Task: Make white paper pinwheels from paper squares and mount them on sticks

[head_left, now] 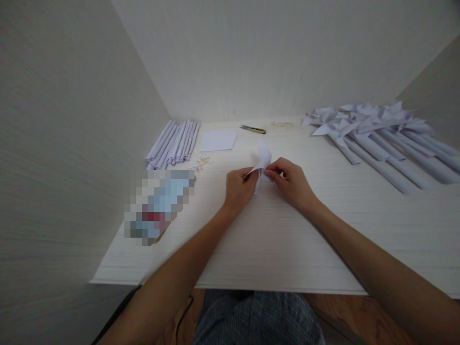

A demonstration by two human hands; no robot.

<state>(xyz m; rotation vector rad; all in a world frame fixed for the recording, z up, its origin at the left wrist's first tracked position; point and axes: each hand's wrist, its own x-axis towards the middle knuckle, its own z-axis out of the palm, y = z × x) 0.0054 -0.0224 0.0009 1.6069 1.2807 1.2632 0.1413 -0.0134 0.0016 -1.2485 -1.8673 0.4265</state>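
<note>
A white paper pinwheel with curved blades is held above the table in front of me. My left hand is closed around its lower left side, thumb and fingers gripping the paper. On the other side, my right hand pinches close to the pinwheel's middle, fingertips touching the paper. Whether something small sits between those fingertips is too fine to make out. Beyond the hands lie thread snips and a stack of square white paper.
Rolled paper tubes are piled at the back left. Small white bits lie near them, above a pixelated flat object. Several pinwheels on paper sticks are heaped at the right. Walls enclose the white table at the back and sides.
</note>
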